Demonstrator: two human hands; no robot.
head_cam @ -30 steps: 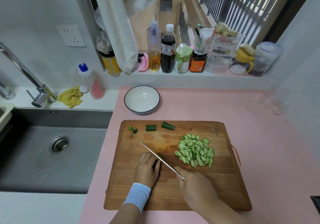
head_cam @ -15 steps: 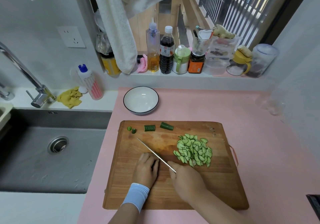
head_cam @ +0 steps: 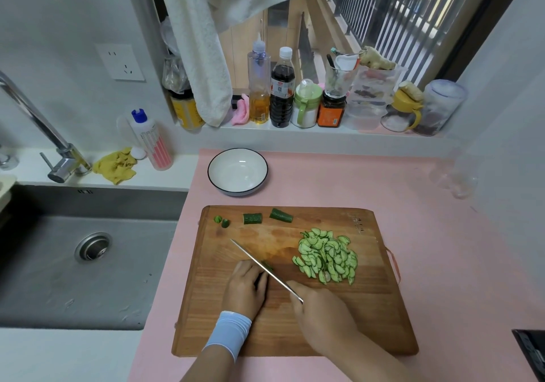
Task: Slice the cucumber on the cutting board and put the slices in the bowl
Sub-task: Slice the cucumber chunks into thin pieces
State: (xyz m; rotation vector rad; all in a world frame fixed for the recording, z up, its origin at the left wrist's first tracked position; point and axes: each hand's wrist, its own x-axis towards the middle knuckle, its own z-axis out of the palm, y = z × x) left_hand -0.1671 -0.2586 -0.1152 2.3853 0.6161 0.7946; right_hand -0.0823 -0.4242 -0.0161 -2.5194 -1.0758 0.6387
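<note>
One wooden cutting board, one white bowl, one knife. Two hands: left hand, right hand. Two cucumber chunks, two tiny end bits, one cucumber stub, one heap of slices too overlapped to count. Two tall bottles on the sill, one squeeze bottle by the sink.

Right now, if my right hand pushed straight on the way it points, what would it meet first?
The right hand points along the knife toward the far left; first in line is likely the cucumber stub held by the left hand, though depth is unclear.
</note>
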